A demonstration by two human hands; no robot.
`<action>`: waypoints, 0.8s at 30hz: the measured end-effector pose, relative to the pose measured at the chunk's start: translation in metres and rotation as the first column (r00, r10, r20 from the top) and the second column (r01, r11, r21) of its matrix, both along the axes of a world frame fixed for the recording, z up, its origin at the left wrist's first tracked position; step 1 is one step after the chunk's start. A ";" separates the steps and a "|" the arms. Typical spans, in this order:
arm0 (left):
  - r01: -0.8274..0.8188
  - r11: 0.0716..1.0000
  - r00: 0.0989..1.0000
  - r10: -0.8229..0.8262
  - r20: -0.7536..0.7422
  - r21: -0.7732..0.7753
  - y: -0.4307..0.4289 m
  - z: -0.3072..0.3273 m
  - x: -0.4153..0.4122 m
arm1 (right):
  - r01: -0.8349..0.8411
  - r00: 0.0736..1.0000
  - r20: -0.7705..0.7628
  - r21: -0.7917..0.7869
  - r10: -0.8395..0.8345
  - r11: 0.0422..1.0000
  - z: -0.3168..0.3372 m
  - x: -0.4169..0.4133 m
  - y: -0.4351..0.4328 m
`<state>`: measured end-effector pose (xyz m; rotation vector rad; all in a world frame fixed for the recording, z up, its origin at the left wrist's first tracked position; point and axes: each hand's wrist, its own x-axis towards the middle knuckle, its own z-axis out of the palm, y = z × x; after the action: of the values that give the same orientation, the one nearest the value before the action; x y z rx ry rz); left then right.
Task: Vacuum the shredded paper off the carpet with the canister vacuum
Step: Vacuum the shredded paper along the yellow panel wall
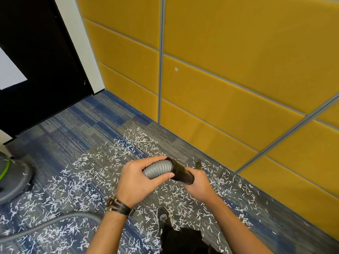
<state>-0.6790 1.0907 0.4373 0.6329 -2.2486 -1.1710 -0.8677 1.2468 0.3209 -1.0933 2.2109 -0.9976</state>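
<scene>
Standing over a paper-strewn floor, we hold the canister vacuum's hose [157, 169] in both hands above the carpet [73, 129]. Our left hand [139, 178] wraps round the grey ribbed section, its fingers [165, 175] curled over the far side and the thumb along the top. Our right hand [197, 182] grips the lower end of the black tube [181, 172] that joins the ribbing, fingers closed about it.

White shredded paper [88, 180] lies thick across the blue-and-grey carpet, from beneath our hands out to the foot of the yellow wall panels [238, 70] on the right. The canister vacuum [11, 173], grey with a green stripe, sits on the carpet at the far left edge, well apart from our hands, and the hose trails along the floor at lower left.

A dark door [36, 61] stands at upper left. Dark wristbands [119, 206] circle our left wrist, and one shoe [163, 216] rests among the shreds below.
</scene>
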 end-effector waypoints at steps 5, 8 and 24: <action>-0.006 0.998 1.000 0.006 -0.007 -0.064 0.000 0.011 0.007 | 0.000 0.999 0.050 -0.034 0.002 0.999 0.009 0.011 -0.006; -0.037 0.995 0.999 0.036 -0.014 -0.098 -0.004 0.018 0.019 | -0.048 0.997 0.051 -0.063 0.052 0.997 0.015 0.022 -0.015; -0.066 0.994 0.997 0.062 -0.043 -0.091 0.008 0.023 0.068 | -0.083 0.995 0.056 -0.066 0.087 0.994 0.013 0.064 -0.019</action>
<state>-0.6108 1.0991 0.4606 0.6340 -2.2179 -1.0334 -0.8032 1.2277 0.3338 -1.1612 2.0815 -1.0559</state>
